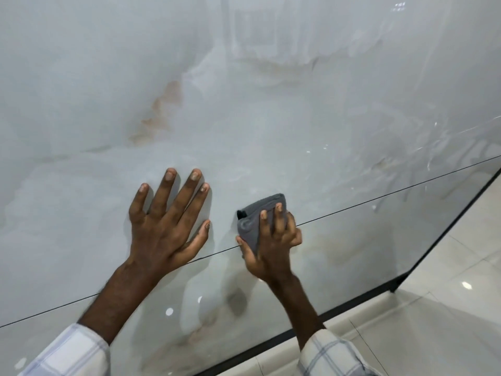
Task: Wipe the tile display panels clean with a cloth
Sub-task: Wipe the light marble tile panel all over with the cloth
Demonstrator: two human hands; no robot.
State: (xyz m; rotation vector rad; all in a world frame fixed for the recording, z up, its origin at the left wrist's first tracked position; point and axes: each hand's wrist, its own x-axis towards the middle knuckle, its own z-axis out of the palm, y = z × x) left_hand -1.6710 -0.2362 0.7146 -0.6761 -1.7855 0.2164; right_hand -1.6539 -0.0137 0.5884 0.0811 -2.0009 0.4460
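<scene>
A large glossy pale grey marble-look tile display panel (244, 109) fills most of the head view, with a thin dark joint line (379, 198) running across it. My left hand (168, 223) lies flat on the panel, fingers spread, just above the joint. To its right, my right hand (271, 240) grips a folded grey cloth (254, 218) and holds it against the panel at the joint line.
The panel's black frame edge (352, 305) runs along the bottom and up the right side, ending at a small black foot (394, 287). Beyond it lies a shiny cream tiled floor (447, 308). Brownish veining (160, 112) marks the panel above my left hand.
</scene>
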